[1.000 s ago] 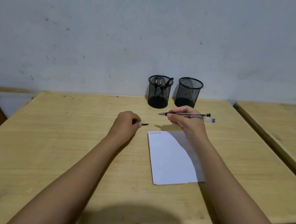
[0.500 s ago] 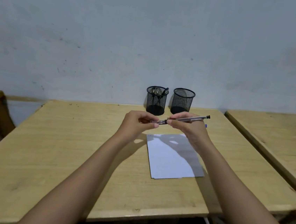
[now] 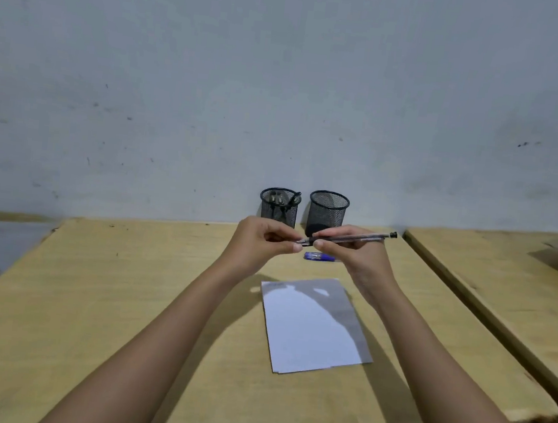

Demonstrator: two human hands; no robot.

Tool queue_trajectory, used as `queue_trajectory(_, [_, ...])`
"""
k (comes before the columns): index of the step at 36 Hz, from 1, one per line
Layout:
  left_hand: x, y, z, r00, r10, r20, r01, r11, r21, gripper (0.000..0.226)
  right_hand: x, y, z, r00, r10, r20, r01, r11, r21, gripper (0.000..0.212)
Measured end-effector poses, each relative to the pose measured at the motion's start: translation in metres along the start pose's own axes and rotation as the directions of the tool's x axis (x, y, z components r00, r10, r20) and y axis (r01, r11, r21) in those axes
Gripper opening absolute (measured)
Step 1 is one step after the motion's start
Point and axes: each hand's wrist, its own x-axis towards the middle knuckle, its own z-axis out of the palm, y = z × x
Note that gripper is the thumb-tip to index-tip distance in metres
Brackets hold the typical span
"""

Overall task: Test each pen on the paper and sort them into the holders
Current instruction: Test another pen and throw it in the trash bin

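Pale wood makes up the broad desk (image 3: 89, 294) in front of you, butted against a scuffed grey-white wall (image 3: 285, 74), with a second wooden desk (image 3: 504, 286) just beside it on your right across a narrow gap. Your two bare forearms reach up over the desk and meet above its far half.

A white sheet of paper (image 3: 306, 334) lies flat on the desk under your right forearm, part of it shaded by your arms, with a faint trace of ink at its top left corner.

At the back edge, near the wall, two black wire-mesh cylindrical holders stand upright and close together. The left mesh holder (image 3: 278, 208) has several pens standing in it; the right mesh holder (image 3: 327, 213) shows no pens above its rim, and what lies inside it is hard to tell.

Your right hand (image 3: 352, 253) is closed around a clear-barrelled pen with a dark end plug (image 3: 354, 238), held nearly level above the desk, plug end pointing right. Your left hand (image 3: 260, 240) has thumb and fingers pinched together at the pen's tip end; whatever it pinches there is too small to make out.

A small blue pen (image 3: 319, 257) lies on the desk between the paper and the holders, partly hidden by your right hand.
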Motion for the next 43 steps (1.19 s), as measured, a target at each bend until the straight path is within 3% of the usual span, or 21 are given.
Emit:
queue_trajectory(8, [0.039,-0.018,0.003,1.0,-0.023,0.003,0.023,0.999,-0.044,0.016,0.03,0.015,-0.004,0.996,0.012,-0.088,-0.009,0.999,0.04,0.014])
queue_trajectory(17, [0.08,-0.017,0.044,0.993,0.015,0.117,0.0,0.992,-0.129,0.016,0.041,0.016,-0.016,0.884,0.057,-0.464,0.044,0.978,0.204,0.01])
queue_trajectory(24, [0.09,0.0,0.114,0.93,0.104,0.353,-0.101,0.995,-0.026,0.018,0.008,-0.03,-0.075,0.828,-0.039,-0.559,0.02,0.999,-0.041,0.013])
queue_trajectory(27, [0.076,0.011,0.147,0.881,0.147,0.45,-0.172,0.985,0.016,0.018,-0.026,-0.05,-0.109,0.792,-0.129,-0.597,-0.078,0.948,-0.308,0.019])
queue_trajectory(29, [0.062,0.017,0.169,0.823,0.153,0.548,-0.219,0.974,0.057,0.024,-0.056,-0.062,-0.126,0.772,-0.197,-0.604,-0.192,0.834,-0.517,0.02])
queue_trajectory(32, [0.036,0.016,0.204,0.655,0.122,0.746,-0.319,0.939,0.127,0.038,-0.109,-0.073,-0.142,0.737,-0.223,-0.638,-0.374,0.652,-0.659,0.016])
queue_trajectory(34, [0.017,0.01,0.225,0.585,0.071,0.808,-0.353,0.919,0.175,0.047,-0.148,-0.074,-0.149,0.701,-0.198,-0.685,-0.455,0.615,-0.644,0.025])
queue_trajectory(36, [-0.002,0.002,0.242,0.559,0.028,0.829,-0.326,0.927,0.188,0.052,-0.187,-0.068,-0.157,0.667,-0.201,-0.717,-0.502,0.59,-0.632,0.027])
queue_trajectory(40, [-0.023,-0.01,0.271,0.556,0.032,0.831,-0.558,0.755,0.344,0.055,-0.259,-0.036,-0.169,0.569,-0.164,-0.806,-0.583,0.611,-0.536,0.022])
queue_trajectory(43, [-0.026,-0.015,0.287,0.589,-0.011,0.808,-0.579,0.692,0.431,0.055,-0.3,0.004,-0.183,0.5,-0.015,-0.866,-0.678,0.616,-0.402,0.02])
